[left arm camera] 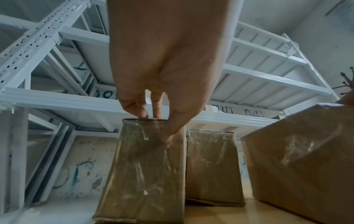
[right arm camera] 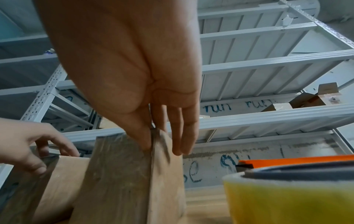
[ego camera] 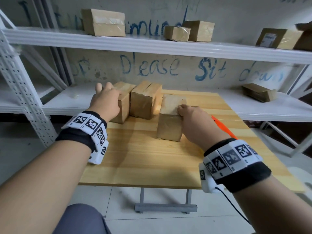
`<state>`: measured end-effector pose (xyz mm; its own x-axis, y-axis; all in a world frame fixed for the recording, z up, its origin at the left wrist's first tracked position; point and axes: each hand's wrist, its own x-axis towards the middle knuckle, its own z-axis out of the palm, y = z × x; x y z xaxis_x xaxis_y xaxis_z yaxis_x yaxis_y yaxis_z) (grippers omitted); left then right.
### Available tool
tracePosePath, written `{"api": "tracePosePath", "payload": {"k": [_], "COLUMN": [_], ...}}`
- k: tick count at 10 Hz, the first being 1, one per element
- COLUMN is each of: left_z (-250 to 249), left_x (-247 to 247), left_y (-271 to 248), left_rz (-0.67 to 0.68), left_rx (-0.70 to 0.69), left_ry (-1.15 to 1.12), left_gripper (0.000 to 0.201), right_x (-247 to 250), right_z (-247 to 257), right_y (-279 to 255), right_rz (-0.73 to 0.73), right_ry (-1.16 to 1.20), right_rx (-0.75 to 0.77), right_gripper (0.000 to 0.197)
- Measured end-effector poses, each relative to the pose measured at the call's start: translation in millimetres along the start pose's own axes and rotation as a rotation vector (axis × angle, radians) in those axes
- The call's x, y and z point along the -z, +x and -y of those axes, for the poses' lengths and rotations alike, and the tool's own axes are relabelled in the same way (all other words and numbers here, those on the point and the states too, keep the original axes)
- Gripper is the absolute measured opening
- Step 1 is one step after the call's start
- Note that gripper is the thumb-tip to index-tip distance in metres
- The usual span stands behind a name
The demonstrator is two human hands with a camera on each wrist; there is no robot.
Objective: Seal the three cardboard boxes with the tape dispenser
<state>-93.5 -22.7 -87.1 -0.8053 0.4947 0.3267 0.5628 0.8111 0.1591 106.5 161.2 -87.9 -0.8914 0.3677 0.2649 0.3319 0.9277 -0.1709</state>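
Steadying the near box point(ego camera: 168, 127) well means, I think, that the right hand point(ego camera: 194, 119), whose thumb and fingers pinch its top corner, should press the flaps flat, because the tape dispenser point(ego camera: 222, 126) lies on the table point(ego camera: 152, 157) just beside that hand, held by nobody. Farther away, the left hand point(ego camera: 105, 102) grasps the top edge of the left box point(ego camera: 124, 105), with the middle box point(ego camera: 143, 102) just beside it. I count three boxes on the table, one dispenser, and one spare box point(ego camera: 258, 92) on the lower shelf point(ego camera: 287, 107).

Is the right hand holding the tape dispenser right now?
No, the right hand pinches the near box's top corner while the tape dispenser lies on the table beside it.
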Motion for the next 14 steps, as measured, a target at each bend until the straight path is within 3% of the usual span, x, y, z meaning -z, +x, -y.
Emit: {"api": "tracePosePath", "payload": {"k": [2,3,5,6,8,11,12,13,14], "left_z": [-10.2,-9.9,-3.2,-5.4,-15.1,-29.8,-30.4,-29.1,-33.9], "left_x": [-8.0,-13.2,-18.6,-18.9,-27.8,-26.4,-23.8,-23.9,-19.5], "left_y": [10.9,12.8,18.7,26.0,37.4,35.2,28.1,21.9,14.9], "left_rz": [0.029,0.02,-0.003,0.102,0.237,0.247,0.284,0.294,0.144], "left_rx": [-0.069,-0.024,-0.085,-0.076,-0.159,-0.144,-0.145,-0.132,-0.147], "left_ry": [-0.066,-0.132,-0.086,-0.176,-0.099,-0.115,-0.138,-0.131,-0.095], "left_gripper": [0.062,0.059,0.068,0.085,0.091,0.089,0.098,0.109,0.09], "right_x": [7.1,7.7,9.2,6.6,-2.5,-0.9,-1.5,-2.2,1.6], "right_z": [-6.0,-5.7,-1.7,3.4,7.8,6.0,6.3,4.9,0.4], "right_y": [22.5,27.1,40.6,50.1,63.7,67.1,64.3,60.4,57.8], "right_rz": [0.07,0.065,-0.007,-0.036,0.075,0.235,0.264,0.182,0.011], "right_ry": [-0.079,-0.083,-0.078,-0.136,-0.083,-0.058,-0.085,-0.049,-0.015], "right_rx": [-0.087,-0.114,-0.087,-0.051,-0.01,-0.095,-0.1,-0.103,-0.064], "right_gripper": [0.031,0.03,0.02,0.024,0.033,0.039,0.042,0.056,0.055]}}
